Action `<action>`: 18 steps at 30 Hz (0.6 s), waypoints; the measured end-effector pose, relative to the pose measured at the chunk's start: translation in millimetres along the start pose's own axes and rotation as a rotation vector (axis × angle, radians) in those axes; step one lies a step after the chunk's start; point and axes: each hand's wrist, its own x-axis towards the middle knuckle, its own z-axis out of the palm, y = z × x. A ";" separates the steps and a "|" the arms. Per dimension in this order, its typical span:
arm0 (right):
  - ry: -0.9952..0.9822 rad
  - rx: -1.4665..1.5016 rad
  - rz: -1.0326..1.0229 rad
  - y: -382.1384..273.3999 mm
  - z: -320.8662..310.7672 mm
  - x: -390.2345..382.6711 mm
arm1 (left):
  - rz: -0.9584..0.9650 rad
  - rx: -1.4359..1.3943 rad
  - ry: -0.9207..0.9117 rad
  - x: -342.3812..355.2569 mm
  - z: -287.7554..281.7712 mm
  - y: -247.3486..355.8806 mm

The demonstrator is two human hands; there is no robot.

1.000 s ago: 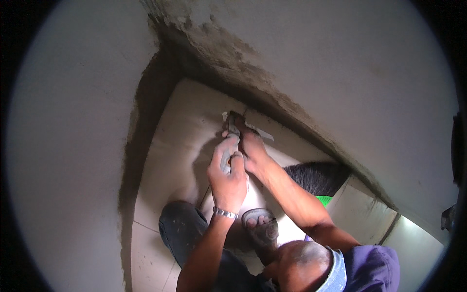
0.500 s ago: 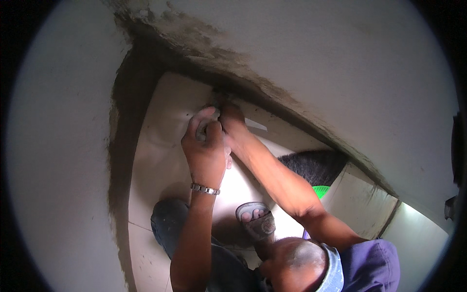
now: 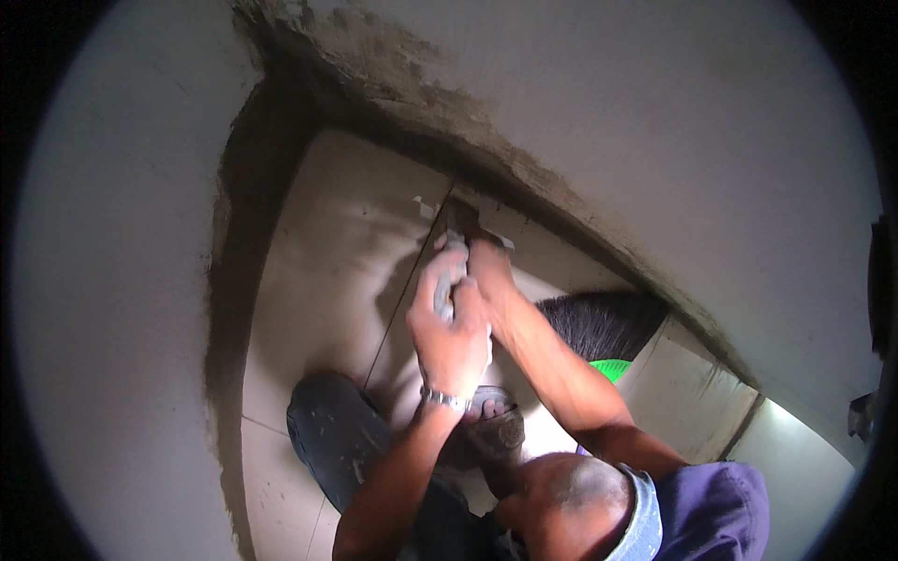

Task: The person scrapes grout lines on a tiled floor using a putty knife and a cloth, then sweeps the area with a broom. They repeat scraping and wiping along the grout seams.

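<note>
My left hand (image 3: 447,337), with a metal watch band at the wrist, is closed on a dusty grey hand tool (image 3: 458,217) whose exact kind I cannot make out. My right hand (image 3: 494,273) is also closed on it, partly hidden behind the left. The tool's darker end is low against the pale floor tile (image 3: 327,224), beside a thin dark joint line near the wall's foot. Small white pieces lie by the tool.
Rough-edged walls (image 3: 655,150) meet in a corner around me. A black-bristled broom (image 3: 608,323) with a green head lies along the right wall. My sandalled foot (image 3: 496,430) and dark-trousered leg (image 3: 337,430) are below my hands.
Both hands moved up and left about half a second ago, and are now back lower and further right. The tool's end, largely hidden then, shows again.
</note>
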 end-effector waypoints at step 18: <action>-0.021 -0.527 -0.343 -29.4 -26.8 -2.2 | -0.127 -0.168 -0.026 1.8 45.8 13.0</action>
